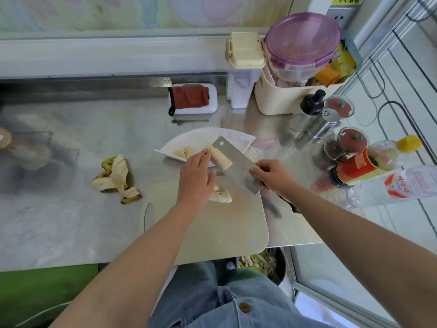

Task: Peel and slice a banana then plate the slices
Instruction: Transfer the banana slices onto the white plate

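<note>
One row of pale banana slices (218, 159) lies on my flat steel cleaver (238, 170), at the edge of the white plate (236, 138). The plate holds one small pile of slices (184, 152). My right hand (272, 176) grips the cleaver. My left hand (196, 178) touches the row with straight fingers. One more bunch of slices (221, 197) sits on the cream cutting board (212, 228).

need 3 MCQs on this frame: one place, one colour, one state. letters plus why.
1. Where is the banana peel?
A) on the plate
B) on the counter, left of the cutting board
C) on the cleaver

2. What colour is the folded cloth?
A) blue
B) reddish brown
C) green

3. What state is the cleaver in?
A) lying flat on the board
B) hanging on the wall
C) held up by the right hand, with banana slices on its blade

Key: 1 B, the peel lies splayed on bare steel beside the board. 2 B, the cloth on the white dish is rust-coloured. 3 C, fingers curl round its handle end and slices sit in a row on the blade.
</note>
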A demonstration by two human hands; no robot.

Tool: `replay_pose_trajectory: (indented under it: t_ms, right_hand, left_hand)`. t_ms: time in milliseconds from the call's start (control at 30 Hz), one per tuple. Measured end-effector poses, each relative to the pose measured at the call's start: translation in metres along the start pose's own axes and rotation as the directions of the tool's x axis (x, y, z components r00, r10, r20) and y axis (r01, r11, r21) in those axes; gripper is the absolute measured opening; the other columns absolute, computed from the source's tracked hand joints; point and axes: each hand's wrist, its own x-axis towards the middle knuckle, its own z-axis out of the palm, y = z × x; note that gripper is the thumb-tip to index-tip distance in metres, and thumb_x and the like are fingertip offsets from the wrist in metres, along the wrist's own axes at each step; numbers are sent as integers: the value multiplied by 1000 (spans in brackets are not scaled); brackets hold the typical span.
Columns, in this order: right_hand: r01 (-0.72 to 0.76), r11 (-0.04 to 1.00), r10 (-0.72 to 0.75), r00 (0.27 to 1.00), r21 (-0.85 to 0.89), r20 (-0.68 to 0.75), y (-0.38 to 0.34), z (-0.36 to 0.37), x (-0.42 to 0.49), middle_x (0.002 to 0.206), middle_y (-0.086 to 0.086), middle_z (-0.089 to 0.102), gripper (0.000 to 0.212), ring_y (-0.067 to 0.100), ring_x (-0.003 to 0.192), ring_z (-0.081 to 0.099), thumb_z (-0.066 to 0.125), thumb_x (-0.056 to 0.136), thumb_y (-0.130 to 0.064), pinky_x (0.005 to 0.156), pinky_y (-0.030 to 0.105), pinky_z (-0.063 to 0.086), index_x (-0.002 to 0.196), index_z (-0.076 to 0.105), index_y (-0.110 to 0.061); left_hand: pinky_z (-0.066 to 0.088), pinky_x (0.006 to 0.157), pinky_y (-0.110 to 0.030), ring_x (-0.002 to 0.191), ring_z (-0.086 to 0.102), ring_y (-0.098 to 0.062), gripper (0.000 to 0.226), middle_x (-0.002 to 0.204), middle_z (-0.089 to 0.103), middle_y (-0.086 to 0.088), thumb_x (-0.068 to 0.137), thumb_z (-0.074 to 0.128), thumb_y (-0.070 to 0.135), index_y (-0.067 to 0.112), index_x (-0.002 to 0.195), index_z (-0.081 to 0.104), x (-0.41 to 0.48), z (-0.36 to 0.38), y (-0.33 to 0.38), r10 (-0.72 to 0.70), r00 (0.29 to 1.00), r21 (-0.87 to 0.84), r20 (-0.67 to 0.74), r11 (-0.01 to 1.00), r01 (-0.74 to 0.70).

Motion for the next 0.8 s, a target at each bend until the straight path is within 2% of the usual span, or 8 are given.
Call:
replay_pose_trajectory:
  t_ms: [133, 233, 367, 467, 533, 633, 700, 800]
  right_hand:
    - [2, 999, -2, 1000, -34, 7, -24, 11, 17, 61, 2, 51, 21, 14, 51, 42, 58, 88, -21, 49, 24, 36, 83, 67, -2]
    - [-30, 998, 31, 999, -53, 11, -32, 19, 27, 61, 5, 48, 25, 16, 52, 41, 56, 88, -20, 50, 27, 37, 84, 64, 3]
    - [-64, 996, 65, 998, -69, 9, -37, 25, 36, 64, 6, 52, 22, 17, 52, 44, 55, 90, -20, 49, 25, 39, 86, 66, -1]
    - [-86, 995, 86, 996, -52, 2, -38, 27, 38, 63, 5, 51, 21, 17, 51, 44, 55, 90, -18, 49, 24, 39, 87, 66, -1]
    - [-93, 995, 93, 996, -34, -4, -38, 27, 39, 64, 7, 50, 22, 18, 51, 43, 55, 90, -17, 49, 26, 39, 88, 66, 2]
    - [-107, 994, 107, 994, -30, -11, -37, 27, 40, 64, 11, 48, 25, 19, 51, 41, 54, 89, -16, 48, 27, 38, 89, 64, 7]
    - [-114, 993, 114, 993, -16, -8, -37, 27, 39, 63, 9, 48, 25, 19, 50, 42, 54, 90, -16, 49, 26, 38, 89, 64, 6]
    - [-120, 993, 120, 993, -11, -5, -34, 30, 36, 62, 10, 50, 26, 18, 47, 43, 54, 90, -17, 52, 28, 39, 91, 64, 7]
  left_hand:
    - [21, 114, -35, 141, 25, -20, 53, 154, 31, -2, 99, 45, 26, 11, 148, 30, 17, -10, -14, -70, 996, 34, 63, 997, 68]
    - [18, 115, -37, 144, 20, -21, 52, 156, 26, -1, 101, 40, 29, 13, 149, 28, 25, -15, -24, -90, 989, 82, 118, 993, 81]
    - [13, 116, -37, 146, 14, -21, 49, 156, 28, 2, 102, 34, 32, 14, 148, 32, 34, -18, -34, -92, 987, 176, 133, 982, 67]
    - [17, 113, -37, 142, 22, -22, 44, 149, 39, 1, 102, 33, 30, 14, 142, 42, 39, -19, -37, -89, 990, 228, 114, 972, 61]
    - [27, 106, -38, 131, 34, -25, 37, 135, 51, -2, 100, 36, 28, 14, 129, 53, 40, -18, -39, -54, 994, 279, 98, 960, 24]
    - [35, 96, -37, 115, 41, -24, 32, 118, 57, -2, 97, 38, 30, 15, 114, 61, 43, -17, -39, 15, 995, 364, 98, 930, -49]
    - [36, 95, -37, 113, 42, -24, 31, 116, 56, -3, 96, 41, 29, 16, 115, 62, 43, -16, -37, 26, 997, 344, 66, 938, -47]
    - [36, 98, -40, 114, 41, -28, 40, 121, 49, -9, 94, 41, 34, 20, 130, 54, 39, -15, -34, 36, 998, 321, 42, 946, -48]
